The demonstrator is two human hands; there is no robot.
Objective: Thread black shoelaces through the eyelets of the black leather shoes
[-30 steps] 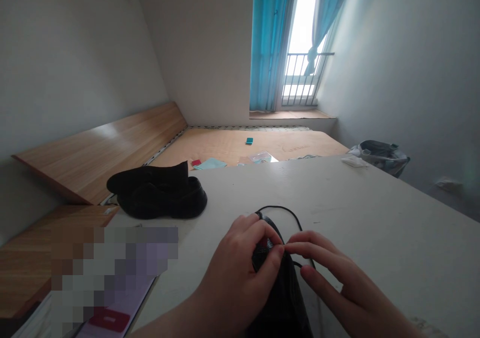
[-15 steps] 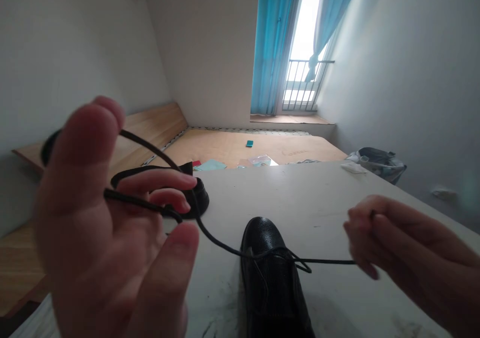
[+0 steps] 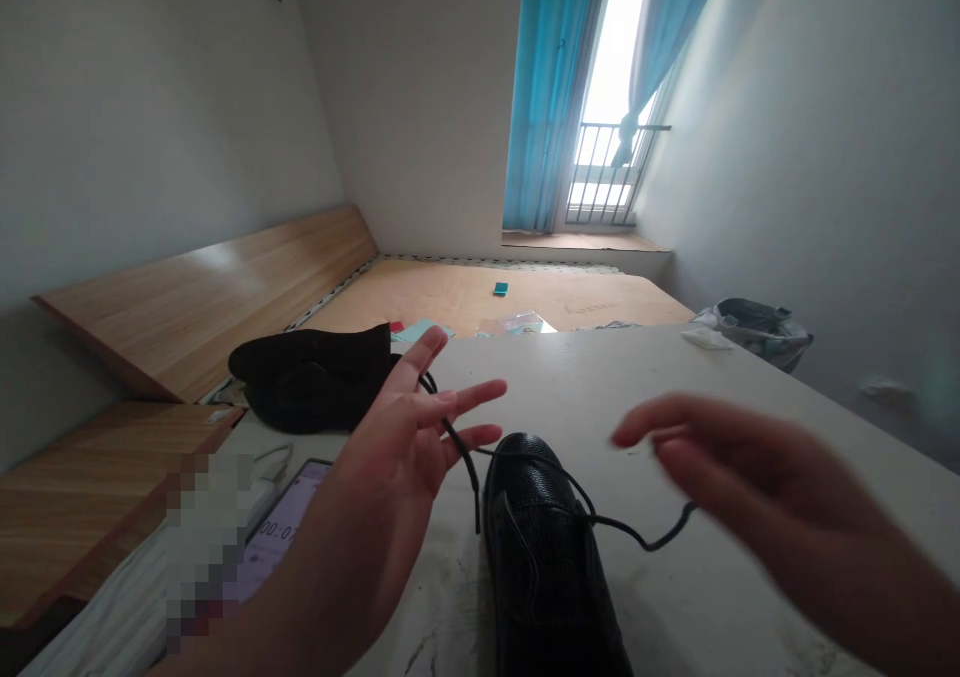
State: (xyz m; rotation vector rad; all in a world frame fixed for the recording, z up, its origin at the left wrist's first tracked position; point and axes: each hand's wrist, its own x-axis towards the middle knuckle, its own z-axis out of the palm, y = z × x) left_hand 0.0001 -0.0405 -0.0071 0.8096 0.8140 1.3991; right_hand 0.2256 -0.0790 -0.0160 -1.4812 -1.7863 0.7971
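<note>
Fingers (image 3: 480, 394) of L hand (image 3: 405, 442) spread apart, thin black cord shoelace (image 3: 475, 487) running among them; R hand (image 3: 757, 477) blurred, can't tell if gripping. Black grained leather-look lace-up shoe (image 3: 555, 587) near ctr, white worktop (image 3: 600, 387). Vs 0.5 s ago: L hand now closer to shoe, lace gone slack → pull prob. released, tension likely lost. Count: 2 hands; 1 shoe near; 1 black shoe-like heap (image 3: 322, 387) far L (no. in it unclear); 1 flat purple-screened phone (image 3: 264, 552) near L.

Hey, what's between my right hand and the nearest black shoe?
In the head view, a dark lace runs between your right hand and the black shoe, over the white tabletop.
</note>
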